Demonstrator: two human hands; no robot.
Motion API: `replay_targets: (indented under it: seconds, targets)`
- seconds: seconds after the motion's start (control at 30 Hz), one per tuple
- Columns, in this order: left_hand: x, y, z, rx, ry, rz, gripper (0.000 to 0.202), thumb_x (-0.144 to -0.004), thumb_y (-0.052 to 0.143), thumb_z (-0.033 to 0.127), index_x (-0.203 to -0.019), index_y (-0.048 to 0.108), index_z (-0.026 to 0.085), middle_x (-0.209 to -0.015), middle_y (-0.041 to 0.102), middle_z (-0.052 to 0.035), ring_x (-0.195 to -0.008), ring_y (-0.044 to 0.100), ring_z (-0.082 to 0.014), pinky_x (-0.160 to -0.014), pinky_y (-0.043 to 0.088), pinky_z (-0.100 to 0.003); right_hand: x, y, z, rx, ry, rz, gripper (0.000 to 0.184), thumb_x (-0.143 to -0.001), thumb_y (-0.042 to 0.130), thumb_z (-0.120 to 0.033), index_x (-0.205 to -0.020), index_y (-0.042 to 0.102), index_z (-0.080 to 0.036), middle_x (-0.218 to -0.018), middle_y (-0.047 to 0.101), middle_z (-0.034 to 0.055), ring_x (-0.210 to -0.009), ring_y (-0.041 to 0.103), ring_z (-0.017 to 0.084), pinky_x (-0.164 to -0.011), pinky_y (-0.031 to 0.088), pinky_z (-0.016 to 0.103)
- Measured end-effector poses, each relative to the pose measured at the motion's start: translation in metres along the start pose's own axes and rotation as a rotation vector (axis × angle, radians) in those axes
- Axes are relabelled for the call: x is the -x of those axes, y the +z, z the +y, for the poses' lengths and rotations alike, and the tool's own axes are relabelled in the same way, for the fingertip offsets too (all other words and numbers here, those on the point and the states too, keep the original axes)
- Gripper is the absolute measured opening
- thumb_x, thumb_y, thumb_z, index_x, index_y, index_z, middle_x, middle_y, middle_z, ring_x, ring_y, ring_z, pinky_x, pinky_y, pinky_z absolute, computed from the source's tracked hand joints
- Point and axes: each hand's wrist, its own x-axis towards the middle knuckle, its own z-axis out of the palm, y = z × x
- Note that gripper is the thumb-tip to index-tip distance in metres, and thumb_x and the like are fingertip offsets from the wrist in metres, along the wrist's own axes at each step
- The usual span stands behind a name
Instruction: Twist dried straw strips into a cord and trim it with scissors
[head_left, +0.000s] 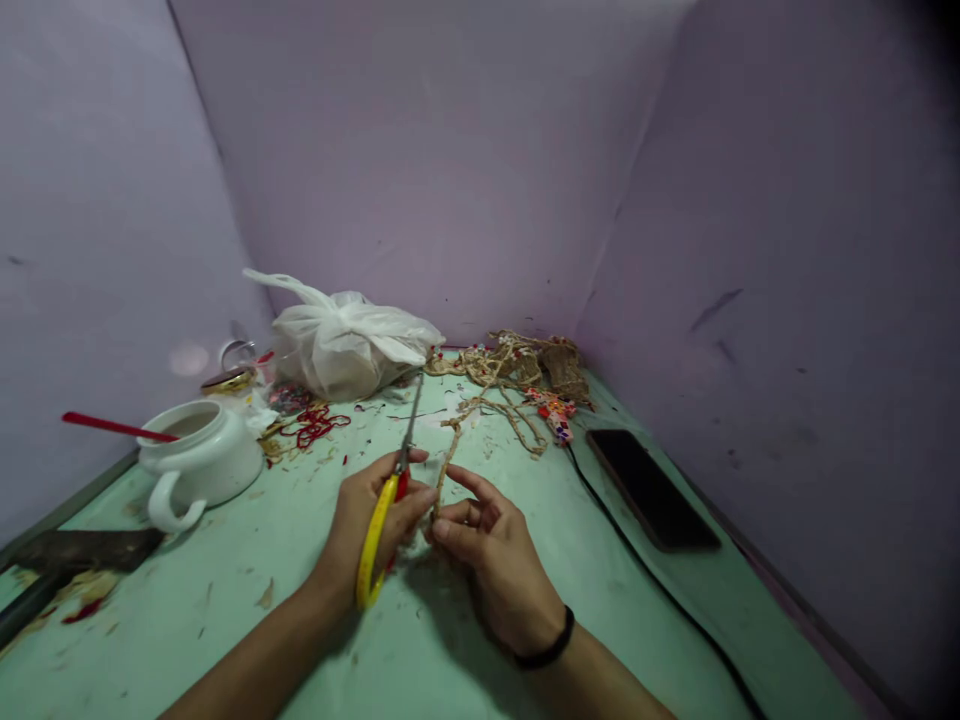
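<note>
My left hand point(352, 520) is closed around a pair of scissors point(373, 545) with yellow and red handles, its blades pointing away from me. The left fingertips also come close to a tan twine cord point(442, 475); whether they touch it I cannot tell. My right hand point(491, 555), with a dark band at the wrist, pinches that cord near its lower end. From there the cord runs up past a knot toward a heap of braided twine point(517, 360) at the back of the table.
Left stands a white pot point(232, 465) with a red stick point(112, 425). Behind are a tied plastic bag point(337, 345) and red thread point(321, 425). Right lie a phone point(649, 490), a black cable point(645, 570) and a colourful beaded piece point(553, 410). Walls enclose the green table point(262, 650).
</note>
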Motion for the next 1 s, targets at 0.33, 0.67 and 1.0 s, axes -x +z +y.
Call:
replay_targets:
  seconds: [0.33, 0.67, 1.0]
  targets:
    - [0.003, 0.002, -0.004, 0.079, -0.001, -0.068, 0.043, -0.061, 0.062, 0.023, -0.101, 0.052, 0.012, -0.058, 0.054, 0.0032, -0.045, 0.043, -0.006, -0.042, 0.035, -0.017, -0.006, -0.005, 0.012, 0.001, 0.016, -0.056, 0.03, -0.054, 0.071, -0.015, -0.082, 0.063, -0.013, -0.076, 0.065, 0.0048, -0.063, 0.057, 0.013, -0.056, 0.042, 0.023]
    - [0.006, 0.007, -0.012, 0.034, 0.061, -0.038, 0.038, -0.064, 0.061, 0.026, -0.099, 0.052, 0.014, -0.056, 0.048, 0.0063, -0.04, 0.039, -0.0041, -0.038, 0.034, -0.016, -0.004, -0.003, 0.004, -0.054, 0.018, -0.071, 0.023, -0.061, 0.07, -0.032, -0.074, 0.067, -0.014, -0.066, 0.065, 0.0041, -0.057, 0.057, 0.012, -0.057, 0.043, 0.024]
    - [0.008, 0.01, -0.016, 0.022, 0.121, -0.01, 0.035, -0.062, 0.061, 0.026, -0.094, 0.054, 0.013, -0.054, 0.048, 0.0049, -0.045, 0.043, -0.0063, -0.042, 0.035, -0.016, -0.009, -0.008, 0.01, -0.05, 0.024, -0.058, 0.027, -0.057, 0.074, -0.028, -0.078, 0.066, -0.013, -0.062, 0.062, 0.0023, -0.052, 0.054, 0.01, -0.057, 0.045, 0.025]
